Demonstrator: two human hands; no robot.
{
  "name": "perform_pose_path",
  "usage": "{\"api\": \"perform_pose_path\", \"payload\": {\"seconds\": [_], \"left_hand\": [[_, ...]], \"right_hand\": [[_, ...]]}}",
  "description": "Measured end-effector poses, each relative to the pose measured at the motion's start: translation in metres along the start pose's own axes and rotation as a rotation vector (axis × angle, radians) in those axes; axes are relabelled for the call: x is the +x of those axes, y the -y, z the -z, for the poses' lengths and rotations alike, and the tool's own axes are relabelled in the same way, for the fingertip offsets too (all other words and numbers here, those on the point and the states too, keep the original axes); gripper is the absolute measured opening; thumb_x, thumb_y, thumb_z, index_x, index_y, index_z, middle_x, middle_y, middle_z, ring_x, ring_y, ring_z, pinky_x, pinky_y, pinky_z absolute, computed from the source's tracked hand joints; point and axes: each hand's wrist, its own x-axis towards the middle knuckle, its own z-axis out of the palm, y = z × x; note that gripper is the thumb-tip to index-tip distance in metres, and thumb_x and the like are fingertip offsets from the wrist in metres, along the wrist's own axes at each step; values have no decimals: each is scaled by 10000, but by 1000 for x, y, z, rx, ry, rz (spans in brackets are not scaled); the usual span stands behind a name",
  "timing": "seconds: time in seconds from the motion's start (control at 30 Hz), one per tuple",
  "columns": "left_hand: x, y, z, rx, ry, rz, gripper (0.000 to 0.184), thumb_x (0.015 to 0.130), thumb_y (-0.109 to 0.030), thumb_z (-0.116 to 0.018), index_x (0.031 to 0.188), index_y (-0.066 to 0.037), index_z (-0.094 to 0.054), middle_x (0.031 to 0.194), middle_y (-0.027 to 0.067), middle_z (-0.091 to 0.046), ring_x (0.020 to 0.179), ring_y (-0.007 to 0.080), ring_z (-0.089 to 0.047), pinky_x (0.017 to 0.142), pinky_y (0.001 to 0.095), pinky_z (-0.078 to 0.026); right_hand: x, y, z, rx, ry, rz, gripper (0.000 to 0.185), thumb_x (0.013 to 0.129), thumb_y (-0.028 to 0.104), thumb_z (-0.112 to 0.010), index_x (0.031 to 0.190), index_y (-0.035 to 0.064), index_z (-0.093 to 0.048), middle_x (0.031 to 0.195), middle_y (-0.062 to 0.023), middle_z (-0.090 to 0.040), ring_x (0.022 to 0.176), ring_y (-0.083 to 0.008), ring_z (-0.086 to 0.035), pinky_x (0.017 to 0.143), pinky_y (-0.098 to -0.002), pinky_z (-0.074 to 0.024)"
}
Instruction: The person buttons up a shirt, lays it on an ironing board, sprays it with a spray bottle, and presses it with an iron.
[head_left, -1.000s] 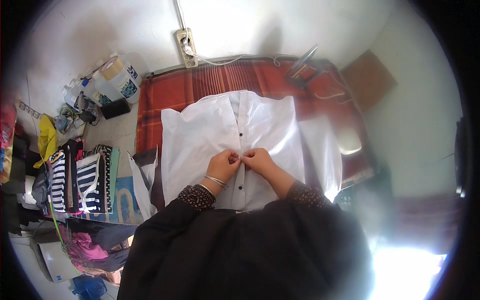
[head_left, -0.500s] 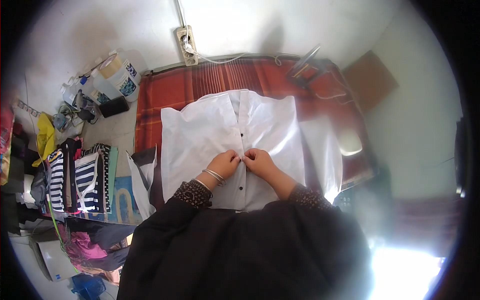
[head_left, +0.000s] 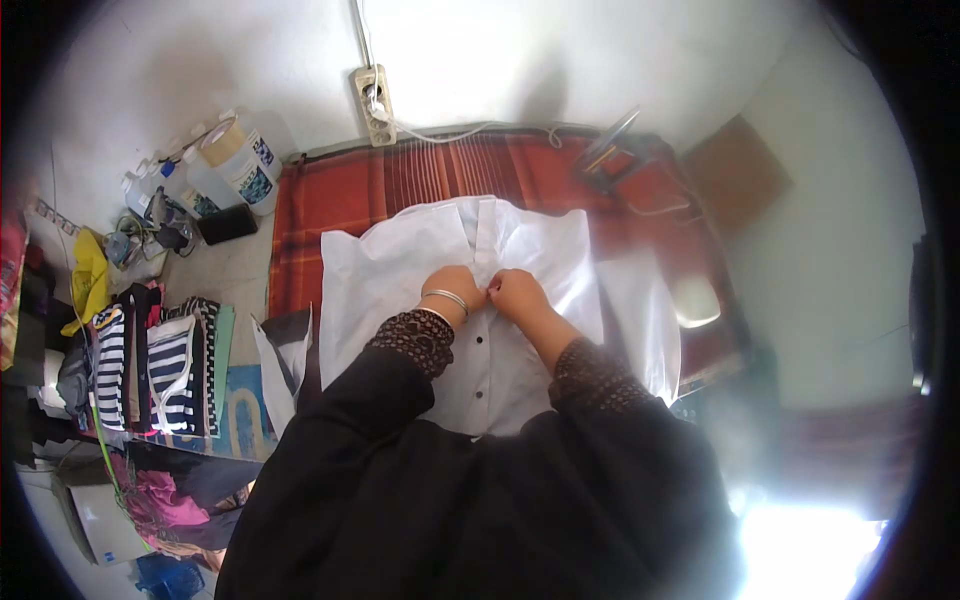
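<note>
1. Presently, both hands sit higher on the white shirt (head_left: 385,260) than in the preceding views; the work point has shifted toward 12 o'clock along the front strip (head_left: 486,228).

2. Shirt position: it lies front side up on the red plaid cloth (head_left: 340,190), collar end toward 12 o'clock, hem end toward 6 o'clock against the person's dark garment (head_left: 480,520).

3. Left hand (head_left: 452,285): grip narrow, with the fingers apparently pinching the front strip. The back of the hand now faces more upward, so the fingertips are partly hidden.

4. Right hand (head_left: 520,296): thumb and fingers drawn together on the same strip, just beside the left fingertips at 3 o'clock.

5. Two dark buttons, the nearer (head_left: 479,339) and the farther (head_left: 477,394), show at 6 o'clock from the hands. The nearer one has come into view; the button previously visible at 12 o'clock is covered.

6. Judgement: handling now centres on that covered button. Whether it is fastened cannot be told.
</note>
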Motion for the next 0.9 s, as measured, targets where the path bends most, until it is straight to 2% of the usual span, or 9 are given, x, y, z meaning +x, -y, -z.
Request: {"api": "perform_pose_path", "payload": {"seconds": [0.03,0.2,0.3,0.37,0.47,0.63,0.73,0.87,0.9], "left_hand": [[4,-3,1,67,91,29,419,775,-382,-610,979,-21,-672,1026,194,-641,984,323,-611,840,383,-482],[9,6,2,149,130,-32,360,756,-346,-640,935,-37,-687,1006,187,-648,965,299,-623,828,365,-488],[3,22,7,-25,130,-60,290,754,-288,-632,901,-44,-686,906,175,-667,869,289,-647,774,354,-499],[7,41,-10,-305,-2,-92,248,759,-245,-603,875,-39,-678,786,146,-675,755,277,-657,716,346,-505],[-3,41,-10,-421,-81,-33,238,770,-222,-582,873,-29,-674,722,116,-674,693,254,-658,685,339,-507],[-15,36,0,-578,-75,-9,243,788,-230,-577,872,-24,-676,719,117,-674,669,223,-660,664,319,-507],[-11,39,-7,-582,-123,-44,246,797,-229,-577,872,-16,-676,712,112,-675,650,208,-661,651,306,-505],[-14,33,-2,-545,-159,-55,249,800,-217,-583,859,7,-673,698,113,-674,666,190,-665,641,302,-505],[-15,33,-3,-545,-158,-56,249,800,-217,-583,859,7,-673,698,113,-674,666,190,-665,641,302,-505]], "right_hand": [[5,-1,-1,-57,46,-50,192,737,209,-629,830,53,-693,820,-152,-664,795,-297,-635,731,-389,-494],[7,7,1,-52,115,-73,187,734,218,-629,829,71,-694,839,-145,-664,815,-296,-634,739,-394,-493],[7,21,3,-73,133,-115,192,731,233,-635,831,81,-693,852,-139,-664,821,-294,-633,740,-394,-495],[10,20,-3,-61,136,-135,200,731,248,-639,834,85,-692,858,-135,-664,825,-293,-632,742,-394,-495],[16,9,-15,-60,78,-92,203,717,255,-662,799,70,-686,821,-134,-665,790,-286,-635,719,-382,-497],[23,4,-12,295,71,-74,198,708,207,-698,712,13,-656,635,-105,-636,554,-175,-600,558,-304,-477],[22,-1,-18,376,101,-94,198,732,194,-692,707,2,-651,607,-74,-625,520,-124,-568,521,-273,-460],[23,-8,-24,474,122,-111,187,750,175,-682,707,-3,-647,611,-57,-625,529,-111,-565,521,-261,-458],[23,-9,-23,466,150,-130,224,731,230,-668,745,7,-671,675,-109,-644,617,-190,-607,597,-308,-479]]}}
